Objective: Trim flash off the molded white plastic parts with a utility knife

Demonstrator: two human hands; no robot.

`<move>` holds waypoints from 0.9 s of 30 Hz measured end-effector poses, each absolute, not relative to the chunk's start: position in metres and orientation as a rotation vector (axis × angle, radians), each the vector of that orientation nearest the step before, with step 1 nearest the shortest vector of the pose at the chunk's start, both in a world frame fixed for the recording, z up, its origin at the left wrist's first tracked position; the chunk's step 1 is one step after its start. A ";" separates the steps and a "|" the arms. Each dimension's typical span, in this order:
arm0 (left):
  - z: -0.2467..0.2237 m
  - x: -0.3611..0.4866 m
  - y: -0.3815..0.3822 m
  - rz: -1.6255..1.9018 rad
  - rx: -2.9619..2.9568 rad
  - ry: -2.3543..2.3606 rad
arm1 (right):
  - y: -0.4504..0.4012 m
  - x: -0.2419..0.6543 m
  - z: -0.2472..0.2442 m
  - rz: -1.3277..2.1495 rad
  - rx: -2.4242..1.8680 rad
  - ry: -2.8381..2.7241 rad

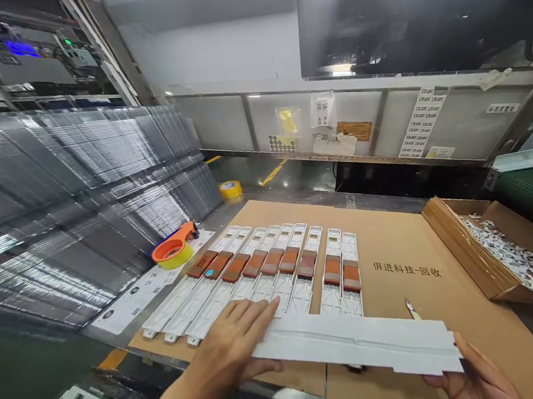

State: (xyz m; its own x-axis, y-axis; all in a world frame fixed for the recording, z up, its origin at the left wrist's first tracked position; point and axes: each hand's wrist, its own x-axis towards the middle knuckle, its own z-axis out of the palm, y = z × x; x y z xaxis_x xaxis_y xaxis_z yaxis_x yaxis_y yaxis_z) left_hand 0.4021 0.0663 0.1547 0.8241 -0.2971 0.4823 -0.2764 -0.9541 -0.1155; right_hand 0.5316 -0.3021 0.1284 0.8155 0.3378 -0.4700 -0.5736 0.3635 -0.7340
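Observation:
Between both hands I hold a long white plastic panel [356,340], its length running left to right above the cardboard's front edge. My left hand [232,340] closes around its left end, thumb below and fingers on top. Gripping the right end is my right hand [475,370], partly cut off by the frame. Beyond the panel lies a row of several similar white plastic strips [177,301], side by side. Each strip in the row has a reddish-brown block [270,261] across it. The panel hides the near ends of some strips.
A cardboard sheet [390,234] covers the bench. A small pointed blade [411,308] lies behind the panel. At right, a cardboard box [466,253] holds small white scraps. A tape dispenser [174,247], a yellow tape roll [230,189] and stacked plastic-wrapped sheets [88,174] stand left.

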 end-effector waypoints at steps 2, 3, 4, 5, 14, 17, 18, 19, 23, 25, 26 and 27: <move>0.157 0.389 0.073 -0.843 -2.964 0.469 | -0.289 0.528 0.134 0.626 -1.016 0.243; 0.158 0.382 0.076 -0.865 -2.973 0.471 | -0.284 0.527 0.135 0.644 -1.008 0.236; 0.158 0.376 0.079 -0.880 -2.992 0.465 | -0.279 0.525 0.137 0.660 -1.001 0.228; 0.158 0.369 0.082 -0.898 -3.018 0.447 | -0.275 0.523 0.138 0.673 -0.993 0.217; 0.148 0.329 0.088 -1.078 -2.964 0.122 | -0.253 0.513 0.126 0.752 -0.899 0.173; 0.142 0.321 0.089 -1.181 -2.854 -0.027 | -0.248 0.512 0.118 0.777 -0.896 0.200; 0.139 0.318 0.089 -1.200 -2.837 -0.060 | -0.246 0.511 0.116 0.786 -0.903 0.199; 0.136 0.316 0.088 -1.218 -2.823 -0.097 | -0.244 0.510 0.115 0.797 -0.909 0.196; 0.126 0.308 0.081 -1.356 -2.796 -0.355 | -0.231 0.504 0.114 0.858 -0.901 0.149; 0.123 0.306 0.078 -1.429 -2.792 -0.480 | -0.224 0.501 0.116 0.850 -0.899 0.135; 0.121 0.306 0.077 -1.452 -2.794 -0.533 | -0.220 0.499 0.116 0.837 -0.901 0.134; 0.119 0.306 0.076 -1.471 -2.793 -0.584 | -0.217 0.497 0.117 0.827 -0.902 0.131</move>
